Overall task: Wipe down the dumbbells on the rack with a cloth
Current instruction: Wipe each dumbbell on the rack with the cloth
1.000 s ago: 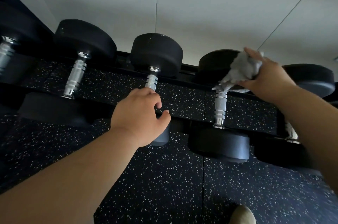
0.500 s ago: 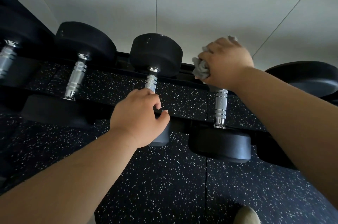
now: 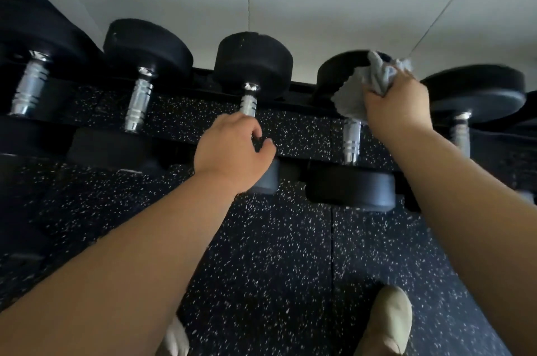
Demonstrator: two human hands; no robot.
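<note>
Dumbbells (image 3: pixel 145 47) in a row on the black rack (image 3: pixel 303 88), chrome handles toward the camera. Left hand (image 3: pixel 232 152) on the handle of the middle dumbbell (image 3: pixel 252 64), fingers (image 3: pixel 255 130) curled round it. Right hand (image 3: pixel 395 105) gripping a bunched grey cloth (image 3: pixel 374 79) in curled fingers, pressed against the far head of the next dumbbell (image 3: pixel 351 187) to the right.

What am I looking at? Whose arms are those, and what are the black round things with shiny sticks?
No machine here. A person wears a camera on their head, so you see their own arms from above. The black things are dumbbells, exercise weights, lying in a row on a rack. The left hand grips the shiny handle of the middle dumbbell. The right hand holds a grey cloth against the far end of the next dumbbell, wiping it. Below are the speckled floor and the person's shoe.
</note>
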